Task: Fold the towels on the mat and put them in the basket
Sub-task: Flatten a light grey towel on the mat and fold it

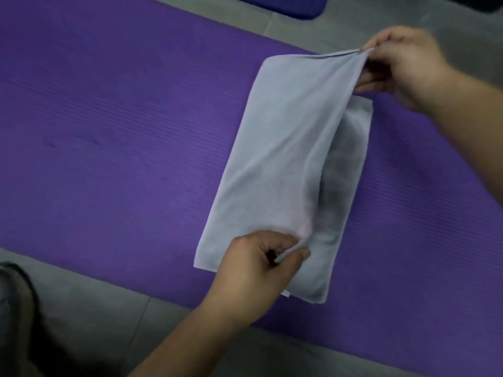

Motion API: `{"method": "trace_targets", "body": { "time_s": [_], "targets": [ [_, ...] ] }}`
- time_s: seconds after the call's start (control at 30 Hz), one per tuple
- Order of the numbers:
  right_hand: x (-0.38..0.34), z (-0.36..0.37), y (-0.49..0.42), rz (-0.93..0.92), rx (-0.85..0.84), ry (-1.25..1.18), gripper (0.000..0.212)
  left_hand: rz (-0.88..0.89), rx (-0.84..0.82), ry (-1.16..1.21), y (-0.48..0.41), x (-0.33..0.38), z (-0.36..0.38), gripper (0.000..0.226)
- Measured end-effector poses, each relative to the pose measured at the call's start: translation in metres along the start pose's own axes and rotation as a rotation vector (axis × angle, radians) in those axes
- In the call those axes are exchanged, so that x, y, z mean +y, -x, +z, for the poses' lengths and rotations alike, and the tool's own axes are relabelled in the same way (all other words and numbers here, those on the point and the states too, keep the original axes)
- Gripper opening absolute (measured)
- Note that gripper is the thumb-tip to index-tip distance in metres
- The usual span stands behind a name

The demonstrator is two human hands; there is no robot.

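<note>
A pale grey towel (275, 148) lies lengthwise on the purple mat (109, 131), right of centre. Its upper layer is lifted along the right edge, and a lower layer shows beneath in shadow. My left hand (258, 265) pinches the raised edge at the near corner. My right hand (402, 63) pinches the same edge at the far corner, a little above the mat. No basket is in view.
Grey tiled floor (114, 317) borders the mat in front and behind. A dark blue mat (285, 2) lies at the top edge. A dark blurred shape (13, 308), perhaps a shoe or knee, sits at the bottom left.
</note>
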State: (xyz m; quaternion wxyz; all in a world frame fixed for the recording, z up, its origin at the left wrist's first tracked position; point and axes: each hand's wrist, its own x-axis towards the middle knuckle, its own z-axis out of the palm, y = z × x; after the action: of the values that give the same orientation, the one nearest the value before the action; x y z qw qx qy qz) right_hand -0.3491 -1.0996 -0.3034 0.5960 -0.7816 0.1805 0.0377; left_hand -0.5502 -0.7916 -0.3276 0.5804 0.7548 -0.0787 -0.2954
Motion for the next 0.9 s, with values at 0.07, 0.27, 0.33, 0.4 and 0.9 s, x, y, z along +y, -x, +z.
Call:
{"method": "trace_targets", "body": {
  "time_s": [0.07, 0.27, 0.33, 0.4, 0.9],
  "targets": [
    [0.024, -0.011, 0.008, 0.042, 0.092, -0.073, 0.014, -0.008, -0.009, -0.063, 0.002, -0.005, 0.02, 0.041],
    [0.091, -0.014, 0.011, 0.094, 0.332, 0.116, 0.025, 0.067, -0.017, -0.454, 0.004, -0.027, 0.071, 0.035],
    [0.1, -0.01, 0.01, 0.1, 0.375, 0.131, 0.028, 0.115, 0.023, -0.59, 0.004, -0.036, 0.079, 0.029],
    [0.105, -0.008, 0.007, 0.091, 0.39, 0.119, 0.032, 0.162, 0.062, -0.662, 0.005, -0.043, 0.086, 0.026],
    [0.118, 0.031, 0.044, -0.002, 0.227, 0.819, 0.058, 0.298, 0.3, -1.015, -0.054, -0.052, 0.031, 0.047]
  ]
}}
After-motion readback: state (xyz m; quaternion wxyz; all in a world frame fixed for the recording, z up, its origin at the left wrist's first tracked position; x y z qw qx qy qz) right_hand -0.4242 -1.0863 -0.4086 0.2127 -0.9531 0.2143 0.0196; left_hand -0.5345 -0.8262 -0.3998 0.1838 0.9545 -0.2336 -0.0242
